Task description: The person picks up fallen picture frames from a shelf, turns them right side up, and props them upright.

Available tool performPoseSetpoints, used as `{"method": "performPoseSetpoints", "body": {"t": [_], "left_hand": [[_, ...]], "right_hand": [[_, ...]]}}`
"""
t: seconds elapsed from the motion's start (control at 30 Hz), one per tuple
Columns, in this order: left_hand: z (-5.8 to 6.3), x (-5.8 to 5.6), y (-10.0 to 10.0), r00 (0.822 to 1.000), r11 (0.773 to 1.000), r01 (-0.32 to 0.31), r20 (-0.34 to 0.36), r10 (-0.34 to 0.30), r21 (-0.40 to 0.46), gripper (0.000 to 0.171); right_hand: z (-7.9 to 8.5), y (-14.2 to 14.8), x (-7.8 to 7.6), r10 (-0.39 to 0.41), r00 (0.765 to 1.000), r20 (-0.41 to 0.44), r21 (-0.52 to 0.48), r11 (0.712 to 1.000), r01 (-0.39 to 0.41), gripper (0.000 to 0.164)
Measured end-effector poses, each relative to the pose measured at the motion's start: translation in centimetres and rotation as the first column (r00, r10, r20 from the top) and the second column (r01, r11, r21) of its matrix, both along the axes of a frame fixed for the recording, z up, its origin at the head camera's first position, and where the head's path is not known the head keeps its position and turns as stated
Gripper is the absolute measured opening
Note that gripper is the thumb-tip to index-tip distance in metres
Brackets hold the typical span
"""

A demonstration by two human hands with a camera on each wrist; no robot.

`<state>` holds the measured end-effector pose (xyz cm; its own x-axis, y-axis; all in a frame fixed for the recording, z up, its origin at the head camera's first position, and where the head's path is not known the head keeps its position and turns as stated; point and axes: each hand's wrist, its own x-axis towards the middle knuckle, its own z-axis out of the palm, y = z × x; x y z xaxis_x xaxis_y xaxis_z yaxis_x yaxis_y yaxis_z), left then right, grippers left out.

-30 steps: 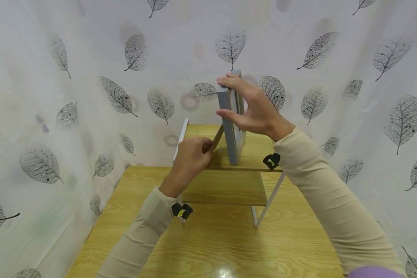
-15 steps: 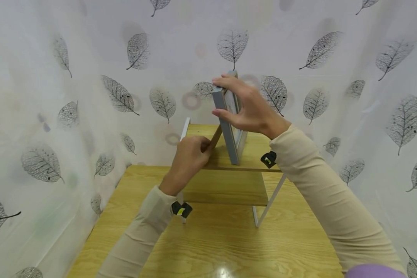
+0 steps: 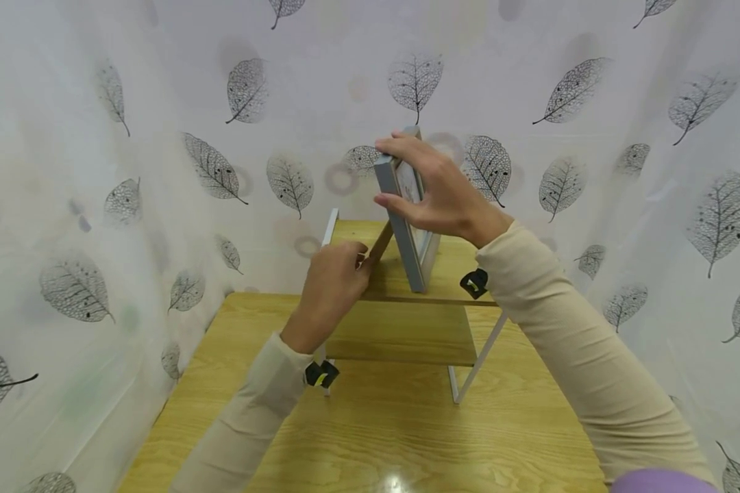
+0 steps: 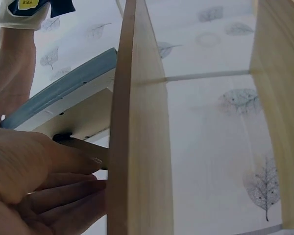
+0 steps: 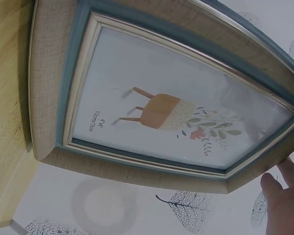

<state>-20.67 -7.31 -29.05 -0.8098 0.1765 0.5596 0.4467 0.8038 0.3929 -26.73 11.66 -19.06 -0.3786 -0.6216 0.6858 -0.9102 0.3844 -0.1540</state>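
Note:
A picture frame [image 3: 401, 226] stands on the upper board [image 3: 462, 274] of a small two-tier shelf, its top leaning left. In the right wrist view its front [image 5: 157, 103] has a wood-look border, blue-grey edges and a printed plant picture. My right hand [image 3: 447, 192] grips the top corner between thumb and fingers. At the back, a brown support leg [image 3: 380, 244] slants out toward the board. My left hand [image 3: 333, 284] pinches this leg near its lower end; in the left wrist view the thumb lies along the leg [image 4: 88, 149], and the fingers are beside the board's edge [image 4: 120, 147].
The shelf has a lower board [image 3: 401, 332] and white metal side legs [image 3: 481, 356]. It stands on a wood-grain table [image 3: 370, 438]. A leaf-printed curtain [image 3: 321, 82] hangs behind and at both sides.
The frame's top has tipped left, with my right hand moving along on it. My left hand has shifted slightly left with the support leg.

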Motion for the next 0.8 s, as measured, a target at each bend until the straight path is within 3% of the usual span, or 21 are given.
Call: {"method": "performPoseSetpoints", "body": {"t": [0.07, 0.17, 0.3, 0.47, 0.8], "left_hand": [[0.2, 0.4, 0.0, 0.998, 1.0, -0.001, -0.061, 0.001, 0.014, 0.019], [0.6, 0.9, 0.2, 0.991, 0.992, 0.072, -0.123, -0.06, 0.1, 0.018], [1.1, 1.2, 1.1, 0.981, 0.957, 0.179, -0.11, -0.158, 0.228, 0.023], [1.2, 1.0, 2.2, 0.987, 0.958, 0.157, -0.078, -0.142, 0.241, 0.033], [1.3, 0.6, 3.3, 0.987, 0.968, 0.138, -0.106, -0.117, 0.21, 0.034]], "right_hand": [[0.0, 0.0, 0.0, 0.0, 1.0, -0.002, -0.002, 1.0, 0.0, 0.064], [0.1, 0.1, 0.1, -0.007, 1.0, 0.009, 0.002, 1.0, 0.007, 0.064], [0.3, 0.2, 0.2, -0.021, 0.999, 0.026, 0.008, 1.0, 0.021, 0.063], [0.2, 0.2, 0.4, -0.038, 0.998, 0.041, 0.024, 0.999, 0.037, 0.063], [0.3, 0.1, 0.6, -0.06, 0.996, 0.068, 0.05, 0.997, 0.057, 0.065]]}}
